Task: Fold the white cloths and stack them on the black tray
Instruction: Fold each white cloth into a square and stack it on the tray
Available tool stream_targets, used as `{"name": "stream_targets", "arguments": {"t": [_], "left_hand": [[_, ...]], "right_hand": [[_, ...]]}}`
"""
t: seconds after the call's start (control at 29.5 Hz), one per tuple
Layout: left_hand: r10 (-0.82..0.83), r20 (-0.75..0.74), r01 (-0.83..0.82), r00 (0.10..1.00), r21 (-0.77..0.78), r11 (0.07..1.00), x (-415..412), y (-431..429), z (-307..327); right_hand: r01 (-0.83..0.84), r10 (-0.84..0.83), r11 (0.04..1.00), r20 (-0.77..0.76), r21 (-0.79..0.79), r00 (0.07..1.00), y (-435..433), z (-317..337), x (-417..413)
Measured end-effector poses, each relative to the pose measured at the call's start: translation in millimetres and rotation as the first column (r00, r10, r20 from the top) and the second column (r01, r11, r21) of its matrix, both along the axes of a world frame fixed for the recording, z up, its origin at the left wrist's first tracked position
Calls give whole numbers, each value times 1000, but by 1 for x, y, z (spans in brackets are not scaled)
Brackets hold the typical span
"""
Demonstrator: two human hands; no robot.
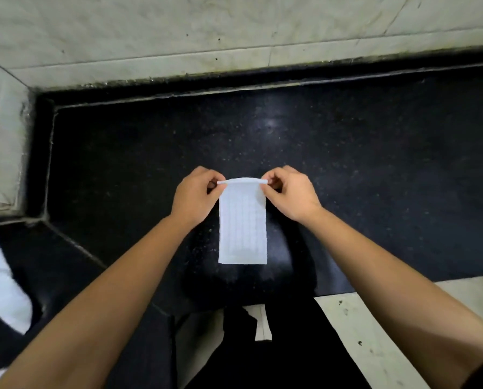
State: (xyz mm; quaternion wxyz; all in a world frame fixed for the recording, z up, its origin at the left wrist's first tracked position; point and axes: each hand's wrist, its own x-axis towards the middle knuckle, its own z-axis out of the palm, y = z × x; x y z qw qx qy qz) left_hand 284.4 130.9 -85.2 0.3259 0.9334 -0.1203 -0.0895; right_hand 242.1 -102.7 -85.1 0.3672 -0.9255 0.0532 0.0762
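Two hands: both are raised over the middle of the black tabletop [346,164], one at each far corner of a single white cloth [243,228].
Left hand [195,192]: fingers curled, with thumb and fingertips pinching the cloth's far left corner.
Right hand [290,192]: fingers curled the same way, pinching the far right corner.
White cloth: a narrow, long rectangle with a faint grid texture, its far edge stretched taut between the two hands. It runs from there toward the person, and its near edge is straight and square. Whether the lower part lies on the tabletop or hangs clear of it cannot be told.
More white fabric [1,290]: a bunched heap at the left edge of the view, well apart from the held cloth, on a dark surface.
Wall [178,32]: pale tiles rise behind the tabletop and along its left side.
Floor [375,332]: light and speckled, seen at lower right.
Black trousers [276,360]: the person's own, below the tabletop's near edge.
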Motion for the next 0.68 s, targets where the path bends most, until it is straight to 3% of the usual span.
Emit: {"name": "stream_targets", "arguments": {"t": [0.2, 0.41, 0.68], "left_hand": [[-219, 211, 203, 953, 98, 974, -74, 19, -11], [-234, 261, 218, 937, 89, 972, -126, 36, -35], [-263, 251, 246, 931, 100, 964, -153, 48, -45]], "right_hand": [[-157, 173, 965, 58, -210, 983, 2, -7, -73], [-187, 240, 908, 101, -374, 965, 20, -30, -129], [-218, 303, 881, 145, -420, 942, 28, -43, -159]]}}
